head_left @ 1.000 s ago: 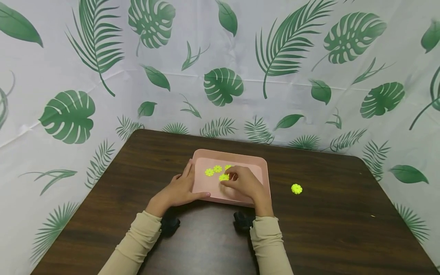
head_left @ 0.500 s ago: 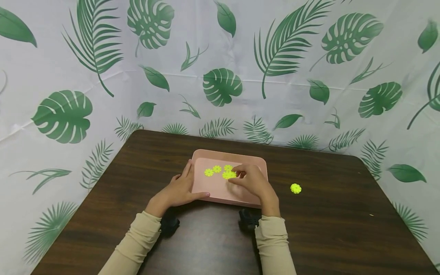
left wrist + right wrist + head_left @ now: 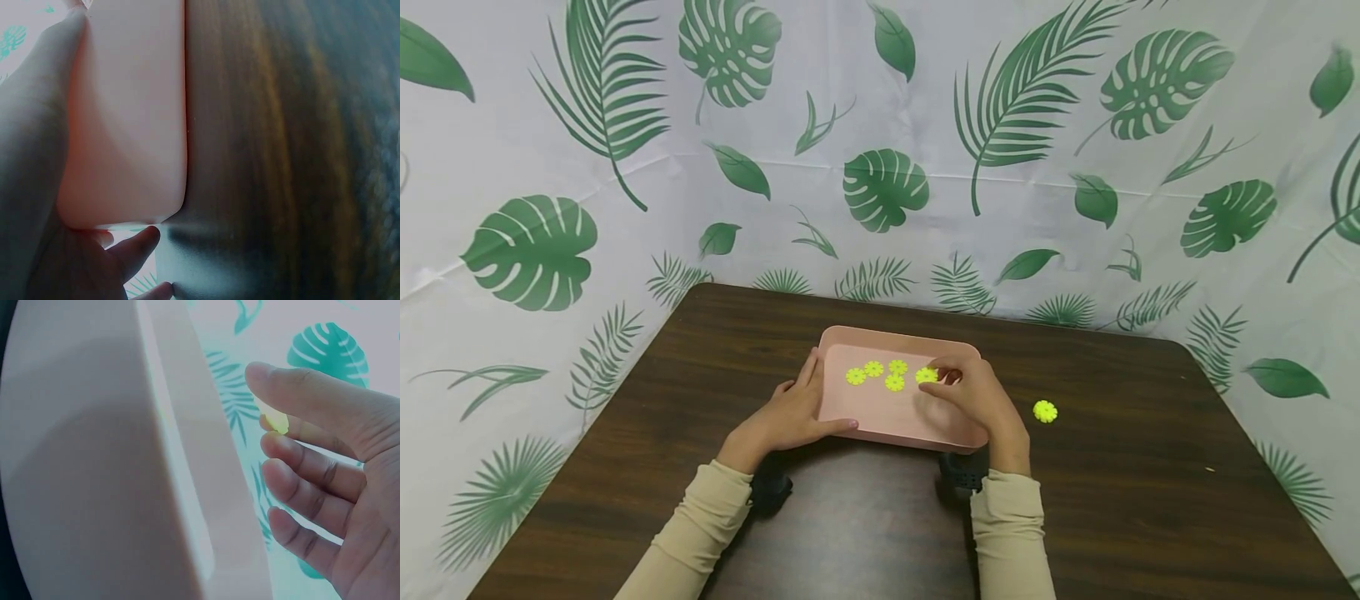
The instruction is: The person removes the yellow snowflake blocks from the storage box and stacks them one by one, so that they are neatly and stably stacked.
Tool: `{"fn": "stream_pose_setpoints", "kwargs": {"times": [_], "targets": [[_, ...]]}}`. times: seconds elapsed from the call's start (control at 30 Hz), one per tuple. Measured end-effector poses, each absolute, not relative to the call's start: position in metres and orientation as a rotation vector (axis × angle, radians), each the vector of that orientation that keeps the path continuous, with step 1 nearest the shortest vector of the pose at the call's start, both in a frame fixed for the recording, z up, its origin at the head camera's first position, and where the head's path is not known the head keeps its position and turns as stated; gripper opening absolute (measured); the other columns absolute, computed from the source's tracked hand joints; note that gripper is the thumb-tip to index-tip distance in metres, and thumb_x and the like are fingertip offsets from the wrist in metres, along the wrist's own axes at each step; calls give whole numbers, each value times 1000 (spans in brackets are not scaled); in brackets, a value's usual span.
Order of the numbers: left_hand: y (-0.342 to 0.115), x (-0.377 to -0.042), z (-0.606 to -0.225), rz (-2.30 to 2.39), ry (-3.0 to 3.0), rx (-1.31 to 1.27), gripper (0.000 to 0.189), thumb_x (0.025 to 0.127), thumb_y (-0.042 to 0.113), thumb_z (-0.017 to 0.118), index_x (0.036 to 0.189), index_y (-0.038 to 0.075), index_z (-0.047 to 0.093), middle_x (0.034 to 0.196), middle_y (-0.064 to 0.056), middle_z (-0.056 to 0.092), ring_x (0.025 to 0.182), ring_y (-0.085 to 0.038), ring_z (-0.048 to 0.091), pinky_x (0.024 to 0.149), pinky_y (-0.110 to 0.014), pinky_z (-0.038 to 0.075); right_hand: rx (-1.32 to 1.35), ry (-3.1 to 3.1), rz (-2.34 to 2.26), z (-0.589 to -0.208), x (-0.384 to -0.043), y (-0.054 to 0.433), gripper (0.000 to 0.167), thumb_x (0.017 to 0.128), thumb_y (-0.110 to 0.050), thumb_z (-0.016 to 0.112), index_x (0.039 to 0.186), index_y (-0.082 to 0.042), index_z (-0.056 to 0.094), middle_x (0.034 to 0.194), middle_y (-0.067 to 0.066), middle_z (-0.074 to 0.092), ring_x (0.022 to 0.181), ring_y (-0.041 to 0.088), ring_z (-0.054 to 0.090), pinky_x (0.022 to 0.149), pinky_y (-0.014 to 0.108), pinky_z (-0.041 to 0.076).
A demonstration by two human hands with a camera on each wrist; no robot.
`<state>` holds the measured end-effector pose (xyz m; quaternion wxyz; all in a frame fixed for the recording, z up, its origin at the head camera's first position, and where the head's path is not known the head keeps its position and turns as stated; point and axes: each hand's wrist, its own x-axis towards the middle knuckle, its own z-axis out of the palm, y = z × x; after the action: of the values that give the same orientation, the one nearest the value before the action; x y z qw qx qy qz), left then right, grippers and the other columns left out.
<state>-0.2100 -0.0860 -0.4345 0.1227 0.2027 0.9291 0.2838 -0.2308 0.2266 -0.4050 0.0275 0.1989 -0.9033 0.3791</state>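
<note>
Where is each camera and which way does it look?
Head: on the person's head, looking forward and down at the pink tray; left hand, right hand and sleeves show.
Left wrist: on that wrist, looking at the tray and dark table; part of the left hand shows.
Right wrist: on that wrist, looking at the right hand pinching a yellow flower piece, with the tray alongside.
Head and right wrist share that piece.

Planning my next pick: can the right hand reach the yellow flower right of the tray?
Probably yes: the yellow flower lies uncovered nearby, though the right hand pinches another flower it should likely release.
</note>
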Motion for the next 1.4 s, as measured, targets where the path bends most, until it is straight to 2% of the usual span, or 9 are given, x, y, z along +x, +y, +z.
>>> {"fn": "stream_pose_setpoints", "kwargs": {"times": [0.23,0.6,0.83,1.17,1.4], "targets": [[-86,-210,-435,832,2717,594,120,89,67,65,163,-5,4,171,-24,-8,157,-39,11,113,-73,22,371,-2869,1137,-403,-226,241,29,89,-25,85,107,-4,76,92,7,65,84,23,58,73,35,51],[-86,-211,-434,829,2710,582,121,88,68,65,163,-4,3,171,-24,-9,157,-38,11,114,-72,21,196,-2855,1175,-404,-222,261,29,89,-22,84,106,-2,73,87,9,61,79,25,54,70,34,49],[-86,-211,-434,830,2710,587,120,89,67,65,163,-4,3,171,-24,-9,157,-38,11,114,-72,22,202,-2827,1155,-406,-224,269,29,89,-19,84,106,1,72,86,10,62,78,24,55,69,31,49],[-85,-211,-433,827,2715,596,120,88,67,65,163,-5,4,171,-25,-8,158,-39,9,113,-73,22,154,-2806,1183,-407,-222,276,35,90,-19,83,116,3,73,91,11,65,82,26,57,73,33,51],[-86,-211,-434,819,2723,590,120,89,67,65,163,-6,5,170,-25,-7,156,-41,15,113,-73,23,96,-2799,1188,-406,-219,281,36,92,-20,82,117,3,73,95,13,66,86,27,59,75,33,51]]}}
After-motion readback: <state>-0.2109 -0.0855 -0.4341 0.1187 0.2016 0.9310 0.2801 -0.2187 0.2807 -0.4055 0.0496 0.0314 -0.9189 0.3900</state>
